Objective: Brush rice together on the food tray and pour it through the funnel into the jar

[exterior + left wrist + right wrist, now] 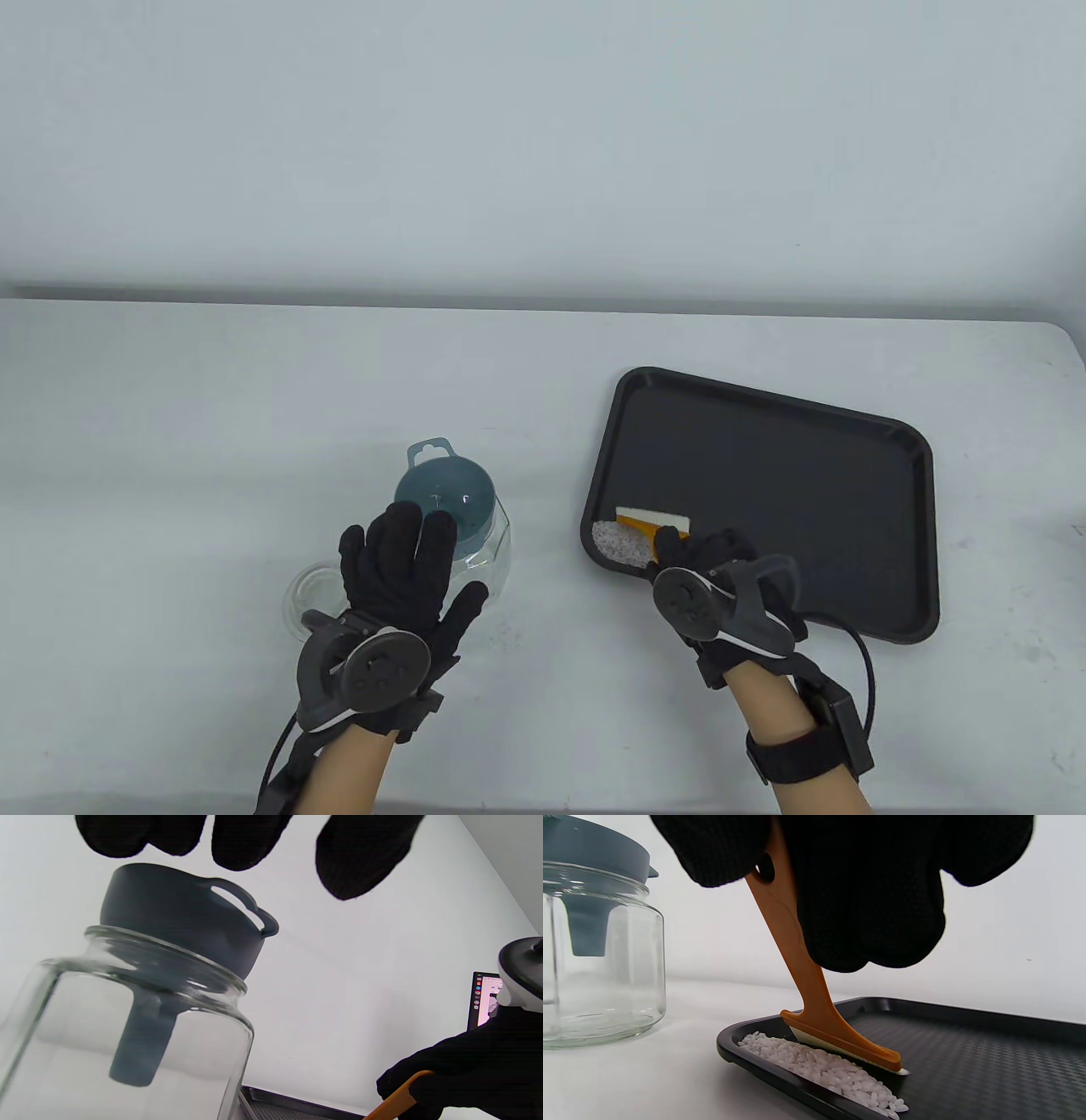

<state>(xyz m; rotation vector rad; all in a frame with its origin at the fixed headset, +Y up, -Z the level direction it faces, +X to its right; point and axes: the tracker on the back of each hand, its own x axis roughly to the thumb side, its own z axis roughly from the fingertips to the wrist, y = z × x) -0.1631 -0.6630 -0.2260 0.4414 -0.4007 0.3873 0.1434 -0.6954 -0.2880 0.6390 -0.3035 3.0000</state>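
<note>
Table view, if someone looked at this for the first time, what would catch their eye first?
Probably the black food tray on the right of the table, with a small white heap of rice pushed into its near left corner by an orange scraper that the right hand grips. Next, the clear glass jar on the left with a grey-blue funnel seated in its mouth, the left hand spread open above it.

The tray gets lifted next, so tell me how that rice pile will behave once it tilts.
The rice is loose grains, so it will likely slide as a stream. The food tray has a low rim, so some may spill beside the funnel.
</note>
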